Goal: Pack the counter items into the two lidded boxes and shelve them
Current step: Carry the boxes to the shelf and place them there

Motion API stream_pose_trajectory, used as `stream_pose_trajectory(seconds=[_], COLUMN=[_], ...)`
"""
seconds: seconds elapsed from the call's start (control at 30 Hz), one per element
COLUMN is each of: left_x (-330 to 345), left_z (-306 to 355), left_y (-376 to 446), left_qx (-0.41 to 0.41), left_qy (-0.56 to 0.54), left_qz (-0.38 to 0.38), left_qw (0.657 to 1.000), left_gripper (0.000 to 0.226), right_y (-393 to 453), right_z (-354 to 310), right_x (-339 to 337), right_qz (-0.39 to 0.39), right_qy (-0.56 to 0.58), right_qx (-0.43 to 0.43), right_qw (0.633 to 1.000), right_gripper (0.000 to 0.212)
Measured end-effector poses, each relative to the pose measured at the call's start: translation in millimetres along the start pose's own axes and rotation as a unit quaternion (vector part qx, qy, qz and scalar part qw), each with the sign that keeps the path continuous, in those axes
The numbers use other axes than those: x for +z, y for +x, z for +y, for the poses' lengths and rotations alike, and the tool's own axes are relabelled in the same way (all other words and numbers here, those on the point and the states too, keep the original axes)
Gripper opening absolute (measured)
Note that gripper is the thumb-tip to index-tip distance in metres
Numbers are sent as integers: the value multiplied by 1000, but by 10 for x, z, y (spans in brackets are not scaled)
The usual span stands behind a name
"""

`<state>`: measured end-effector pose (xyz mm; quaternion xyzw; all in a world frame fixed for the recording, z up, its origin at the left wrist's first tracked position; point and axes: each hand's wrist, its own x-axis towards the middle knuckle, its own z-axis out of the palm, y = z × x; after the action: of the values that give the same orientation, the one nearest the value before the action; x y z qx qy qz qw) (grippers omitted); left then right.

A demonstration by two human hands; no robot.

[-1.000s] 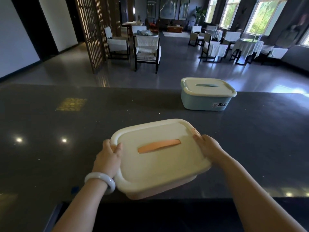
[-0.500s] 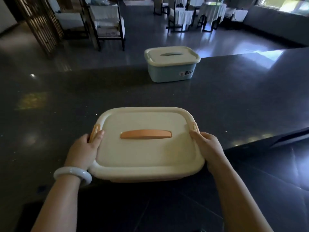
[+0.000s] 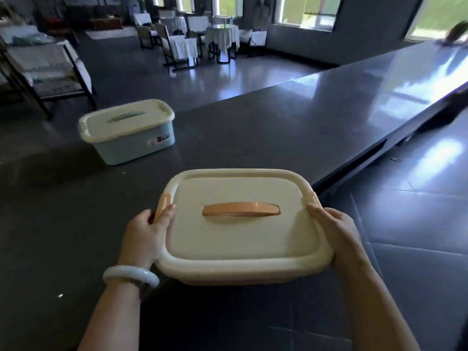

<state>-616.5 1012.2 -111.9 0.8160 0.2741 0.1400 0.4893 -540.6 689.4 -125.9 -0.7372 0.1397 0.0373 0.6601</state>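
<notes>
A cream lidded box (image 3: 240, 239) with an orange handle and orange side clips is held up in front of me, over the near edge of the dark counter (image 3: 253, 127). My left hand (image 3: 145, 234) grips its left side, thumb on the lid by the clip. My right hand (image 3: 336, 231) grips its right side. A light blue box (image 3: 129, 143) with a cream lid, labelled "Bear", stands closed on the counter at the far left.
The counter runs away to the far right, with dark tiled floor (image 3: 405, 224) on my side of it. Beyond the counter lie a polished floor, chairs (image 3: 50, 69) and white-clothed tables (image 3: 222, 36) under bright windows.
My view has swung to the right, so the blue box now sits at the left. The cream box has come back off the counter toward me, still held by both hands.
</notes>
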Motion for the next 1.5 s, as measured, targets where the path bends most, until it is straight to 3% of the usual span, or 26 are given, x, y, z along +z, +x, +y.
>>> stream_pose_trajectory(seconds=[0.17,0.4,0.73,0.97,1.23,1.5], left_x=[1388,3127,5624,7201,9106,10855], left_z=[722,1626,2837,3997,4856,5766], left_y=[16,55,697,1134,1190,1257], left_qx=[44,94,159,246,246,219], left_qy=[-32,-52,-80,-57,-67,-81], left_qz=[-64,-213,-404,-476,-523,-503], left_qw=[996,971,897,842,814,833], left_gripper=[45,42,42,48,45,53], right_y=[522,930,2099,3100,4373,5928], right_z=[-119,-56,-167,-436,-456,-716], right_x=[-1267,-2744,-3922,-4624,-5962,-7507], right_qz=[80,221,397,509,544,509], right_qy=[9,17,94,128,143,161], right_qx=[-13,-12,11,6,-14,-21], right_qw=[997,975,913,851,827,845], right_gripper=[28,42,45,44,43,39])
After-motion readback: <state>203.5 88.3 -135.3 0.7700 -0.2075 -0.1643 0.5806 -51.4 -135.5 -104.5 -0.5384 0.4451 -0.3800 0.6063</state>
